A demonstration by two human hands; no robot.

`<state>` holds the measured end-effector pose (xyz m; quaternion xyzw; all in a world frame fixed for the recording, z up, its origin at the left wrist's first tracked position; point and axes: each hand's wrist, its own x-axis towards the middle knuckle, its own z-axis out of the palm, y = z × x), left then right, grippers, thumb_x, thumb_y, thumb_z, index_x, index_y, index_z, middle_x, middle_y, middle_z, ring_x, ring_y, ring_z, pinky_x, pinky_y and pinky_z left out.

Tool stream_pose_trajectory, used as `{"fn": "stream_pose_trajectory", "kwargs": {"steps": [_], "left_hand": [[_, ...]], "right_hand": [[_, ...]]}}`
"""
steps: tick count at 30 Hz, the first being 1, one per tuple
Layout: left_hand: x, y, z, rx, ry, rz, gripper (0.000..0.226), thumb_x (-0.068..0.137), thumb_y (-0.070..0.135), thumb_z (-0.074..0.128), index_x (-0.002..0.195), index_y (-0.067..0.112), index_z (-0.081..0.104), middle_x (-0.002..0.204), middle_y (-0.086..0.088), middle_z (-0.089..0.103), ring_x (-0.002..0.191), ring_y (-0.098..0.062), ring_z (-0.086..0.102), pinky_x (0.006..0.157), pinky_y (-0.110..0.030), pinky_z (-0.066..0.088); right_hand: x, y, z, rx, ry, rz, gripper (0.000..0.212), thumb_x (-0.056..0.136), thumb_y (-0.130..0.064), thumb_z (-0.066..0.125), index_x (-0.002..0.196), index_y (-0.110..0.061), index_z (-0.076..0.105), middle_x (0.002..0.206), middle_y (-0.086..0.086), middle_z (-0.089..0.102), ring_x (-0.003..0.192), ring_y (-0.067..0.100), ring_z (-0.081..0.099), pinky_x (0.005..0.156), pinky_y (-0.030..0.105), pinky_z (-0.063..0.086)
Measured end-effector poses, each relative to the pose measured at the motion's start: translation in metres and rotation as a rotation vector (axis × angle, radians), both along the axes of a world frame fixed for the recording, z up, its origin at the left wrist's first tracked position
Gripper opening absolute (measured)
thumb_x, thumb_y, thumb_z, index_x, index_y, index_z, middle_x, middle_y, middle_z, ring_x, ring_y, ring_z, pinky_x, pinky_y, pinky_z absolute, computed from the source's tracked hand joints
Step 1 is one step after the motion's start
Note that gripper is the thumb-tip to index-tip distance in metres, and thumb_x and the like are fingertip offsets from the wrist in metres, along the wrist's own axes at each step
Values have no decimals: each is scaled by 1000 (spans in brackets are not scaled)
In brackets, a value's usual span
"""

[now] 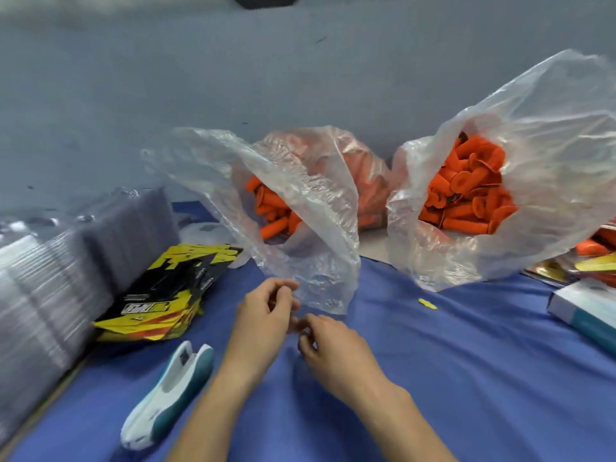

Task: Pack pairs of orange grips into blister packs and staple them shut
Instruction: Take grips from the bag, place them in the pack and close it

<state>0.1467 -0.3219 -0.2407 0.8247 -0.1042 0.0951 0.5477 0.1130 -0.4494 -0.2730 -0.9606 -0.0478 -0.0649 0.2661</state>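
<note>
Two clear plastic bags stand open at the back of the blue cloth [466, 378]. Orange grips [276, 213] fill the middle bag [320, 201], and more orange grips [466, 195] fill the right bag [550, 155]. My left hand [266, 311] has its fingers curled right at the middle bag's lower edge; blur hides whether it pinches the plastic. My right hand [330, 348] is just beside it, fingers loosely curled, with nothing visible in it. A white and teal stapler [170, 391] lies left of my left forearm.
Clear blister packs [50, 278] are stacked at the far left. Next to them lies a pile of yellow and black cards [166, 295]. A blue and white box [586, 311] sits at the right edge, with orange and yellow items [600, 251] behind it. A yellow scrap [427, 304] lies on the cloth.
</note>
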Motion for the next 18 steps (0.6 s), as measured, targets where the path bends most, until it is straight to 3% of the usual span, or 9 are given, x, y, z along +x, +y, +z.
{"fn": "stream_pose_trajectory", "kwargs": {"steps": [2,4,7,9,14,18], "left_hand": [[9,30,5,151,-137,231,20,97,19,49,95,29,66,77,6,70,75,-22,66,64,-37,50],[15,65,8,465,-213,458,20,96,18,51,109,20,67,101,-6,70,95,-31,62,77,-40,46],[18,105,-1,822,22,609,37,96,27,52,130,12,57,135,-14,55,125,-38,45,104,-46,35],[17,119,-5,878,159,576,40,99,37,48,132,15,53,137,-12,52,127,-37,44,107,-45,34],[16,127,-6,920,107,534,34,102,41,42,122,21,58,124,-7,62,115,-33,53,93,-41,41],[15,132,-3,805,70,539,35,103,33,33,92,17,62,99,-10,69,85,-32,53,73,-39,42]], "right_hand": [[5,6,-6,4,-3,-1,27,98,-31,36,119,-33,53,121,-9,59,109,21,57,84,36,47],[8,10,-11,-14,-3,-6,29,99,-33,35,122,-36,52,123,-13,57,109,18,56,80,32,43],[9,16,-15,-15,-15,-5,29,100,-36,33,122,-38,52,121,-18,55,106,13,57,75,29,36],[9,16,-16,-20,-24,1,29,101,-36,33,122,-38,53,119,-19,55,104,11,57,75,29,38],[4,13,-14,-19,-24,28,28,101,-36,35,121,-39,54,114,-20,54,100,7,56,80,28,44],[0,9,-13,-8,-28,54,28,101,-34,36,121,-39,55,113,-20,53,100,5,56,79,26,44]]}}
